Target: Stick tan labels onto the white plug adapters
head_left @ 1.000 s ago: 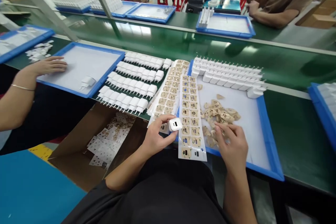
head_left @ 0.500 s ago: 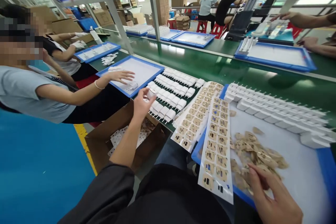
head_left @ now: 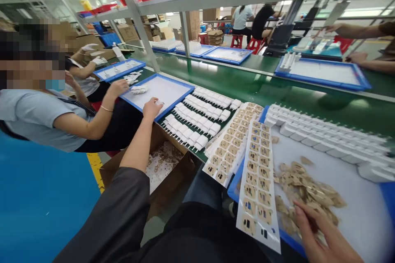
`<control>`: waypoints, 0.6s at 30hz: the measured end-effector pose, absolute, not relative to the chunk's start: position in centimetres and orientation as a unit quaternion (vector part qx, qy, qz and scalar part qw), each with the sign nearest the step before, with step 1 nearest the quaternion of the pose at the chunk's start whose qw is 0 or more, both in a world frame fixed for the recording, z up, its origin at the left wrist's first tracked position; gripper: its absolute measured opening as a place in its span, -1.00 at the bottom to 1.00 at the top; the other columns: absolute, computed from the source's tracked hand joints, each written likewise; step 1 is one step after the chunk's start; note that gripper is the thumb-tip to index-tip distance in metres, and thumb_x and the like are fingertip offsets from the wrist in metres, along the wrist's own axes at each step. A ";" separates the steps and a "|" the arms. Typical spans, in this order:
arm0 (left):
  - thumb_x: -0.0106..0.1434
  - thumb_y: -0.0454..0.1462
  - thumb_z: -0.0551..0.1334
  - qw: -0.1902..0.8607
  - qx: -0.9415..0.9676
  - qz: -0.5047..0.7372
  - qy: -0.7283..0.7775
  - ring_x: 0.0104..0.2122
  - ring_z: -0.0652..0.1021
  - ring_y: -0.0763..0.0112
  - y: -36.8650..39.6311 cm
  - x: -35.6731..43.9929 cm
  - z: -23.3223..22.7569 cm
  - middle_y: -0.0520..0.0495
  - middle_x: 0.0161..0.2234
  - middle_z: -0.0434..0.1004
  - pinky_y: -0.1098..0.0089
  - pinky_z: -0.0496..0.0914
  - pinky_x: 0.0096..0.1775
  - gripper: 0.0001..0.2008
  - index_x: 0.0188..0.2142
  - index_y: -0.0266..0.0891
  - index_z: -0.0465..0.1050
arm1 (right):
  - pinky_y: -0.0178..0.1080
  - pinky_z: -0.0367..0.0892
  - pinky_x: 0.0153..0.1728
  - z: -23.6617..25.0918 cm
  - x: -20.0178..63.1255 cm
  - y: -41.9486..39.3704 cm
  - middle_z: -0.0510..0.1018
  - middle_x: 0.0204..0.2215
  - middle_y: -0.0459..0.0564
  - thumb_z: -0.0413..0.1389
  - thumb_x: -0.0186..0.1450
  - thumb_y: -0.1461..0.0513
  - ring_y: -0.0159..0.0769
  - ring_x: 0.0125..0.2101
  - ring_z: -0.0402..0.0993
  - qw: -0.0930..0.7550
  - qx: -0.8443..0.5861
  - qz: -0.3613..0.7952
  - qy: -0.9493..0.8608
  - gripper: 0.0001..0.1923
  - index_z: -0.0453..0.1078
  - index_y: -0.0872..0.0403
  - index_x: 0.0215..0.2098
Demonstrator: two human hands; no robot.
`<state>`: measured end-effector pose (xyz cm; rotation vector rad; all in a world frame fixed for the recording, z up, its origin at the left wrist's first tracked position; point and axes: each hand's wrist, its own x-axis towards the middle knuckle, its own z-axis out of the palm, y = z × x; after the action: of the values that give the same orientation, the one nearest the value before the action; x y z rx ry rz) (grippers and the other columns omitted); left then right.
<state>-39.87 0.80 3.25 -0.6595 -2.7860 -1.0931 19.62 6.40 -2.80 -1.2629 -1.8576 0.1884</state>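
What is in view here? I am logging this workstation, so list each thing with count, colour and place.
Chargers: many, white, rows on the green bench.
Near tray: one, blue rim, right, holding tan peeled stickers and a charger row.
Sticker sheets: several, white with tan labels, centre.
Left tray: one, blue rim.
Cardboard box: one, brown, below the bench.
Neighbour's hand: at the left tray.
Left hand: on the left tray's edge, at a small white piece.
Right hand: on the stickers.

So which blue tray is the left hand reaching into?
The left hand rests on the blue tray left of the white charger rows, the one holding almost nothing.
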 end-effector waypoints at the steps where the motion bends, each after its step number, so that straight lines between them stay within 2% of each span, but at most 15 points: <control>1: 0.11 -0.20 0.37 0.029 -0.211 -0.357 -0.909 0.03 0.58 0.07 0.8 -40.0 3.1 -0.21 -0.10 0.67 0.18 0.40 0.12 -0.74 -0.26 -0.28 0.43 | 0.01 0.52 -0.50 -2.8 19.8 6.2 0.70 -0.35 -0.04 0.11 0.31 -0.08 -0.01 -0.45 0.64 0.396 -0.490 0.082 -0.772 -0.72 0.59 -0.20 -0.20; 3: 0.12 -0.16 0.37 0.012 -0.211 -0.357 -0.910 0.06 0.55 0.14 0.8 -40.0 2.7 -0.12 -0.17 0.68 0.14 0.34 0.21 -0.73 -0.35 -0.28 0.36 | -0.08 0.53 -0.40 -2.5 20.0 5.6 0.70 -0.33 0.00 0.12 0.37 0.02 -0.11 -0.42 0.63 0.374 -0.458 0.099 -0.800 -0.75 0.57 -0.06 -0.19; 4: 0.10 -0.17 0.38 0.006 -0.210 -0.353 -0.912 0.08 0.53 0.12 0.9 -40.1 2.5 -0.09 -0.17 0.68 0.06 0.30 0.25 -0.71 -0.37 -0.27 0.33 | -0.13 0.53 -0.35 -2.3 20.0 5.3 0.69 -0.35 0.01 0.13 0.38 0.07 -0.16 -0.41 0.62 0.381 -0.448 0.106 -0.802 -0.77 0.57 -0.02 -0.19; 7: 0.08 -0.18 0.44 0.007 -0.208 -0.336 -0.919 0.19 0.42 -0.01 1.4 -40.7 1.5 -0.14 -0.02 0.63 -0.18 0.17 0.30 -0.64 -0.35 -0.25 0.28 | -0.19 0.49 -0.31 -1.7 19.8 5.0 0.67 -0.33 0.01 0.12 0.41 0.18 -0.24 -0.39 0.57 0.384 -0.424 0.137 -0.809 -0.84 0.55 0.00 -0.16; 9: 0.07 -0.20 0.48 0.042 -0.201 -0.324 -0.923 0.30 0.27 -0.14 1.9 -41.1 0.8 -0.25 0.18 0.48 -0.27 0.07 0.31 -0.57 -0.19 -0.29 0.33 | -0.17 0.48 -0.28 -1.3 19.5 5.0 0.65 -0.32 0.01 0.13 0.40 0.22 -0.22 -0.34 0.57 0.382 -0.393 0.156 -0.822 -0.85 0.55 0.00 -0.15; 11: 0.08 -0.18 0.50 0.096 -0.229 -0.315 -0.916 0.32 0.21 -0.17 2.2 -40.7 0.2 -0.27 0.24 0.40 -0.25 0.09 0.31 -0.39 0.04 -0.32 0.33 | -0.14 0.46 -0.25 -0.9 19.2 4.8 0.63 -0.31 0.01 0.14 0.39 0.25 -0.20 -0.30 0.55 0.368 -0.358 0.160 -0.843 -0.87 0.55 0.00 -0.15; 13: 0.12 -0.08 0.49 0.127 -0.306 -0.317 -0.889 0.25 0.31 -0.13 2.3 -39.0 0.0 -0.17 0.17 0.48 -0.20 0.23 0.27 -0.31 0.16 -0.26 0.36 | -0.11 0.42 -0.22 -0.5 18.8 4.1 0.62 -0.30 0.01 0.16 0.39 0.25 -0.19 -0.28 0.53 0.343 -0.334 0.162 -0.863 -0.88 0.54 0.00 -0.14; 16: 0.20 0.07 0.39 0.090 -0.487 -0.336 -0.802 0.05 0.52 0.01 2.0 -32.7 0.4 0.01 -0.04 0.60 -0.20 0.39 0.16 -0.49 0.04 -0.13 0.55 | -0.10 0.37 -0.19 -0.2 18.0 2.5 0.60 -0.26 0.02 0.20 0.38 0.18 -0.17 -0.24 0.50 0.291 -0.320 0.163 -0.887 -0.86 0.53 -0.01 -0.11; 18: 0.26 0.03 0.35 0.031 -0.638 -0.347 -0.687 0.05 0.54 0.05 1.4 -26.4 1.0 0.02 -0.04 0.61 -0.19 0.40 0.16 -0.59 0.01 -0.11 0.57 | -0.10 0.35 -0.17 -0.2 17.5 1.4 0.60 -0.23 0.03 0.21 0.38 0.12 -0.15 -0.20 0.49 0.256 -0.318 0.151 -0.900 -0.79 0.51 0.00 -0.06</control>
<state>-26.43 1.44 0.97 -1.9654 -2.1155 -1.0687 17.49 1.42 -0.19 -0.8617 -2.4434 0.4096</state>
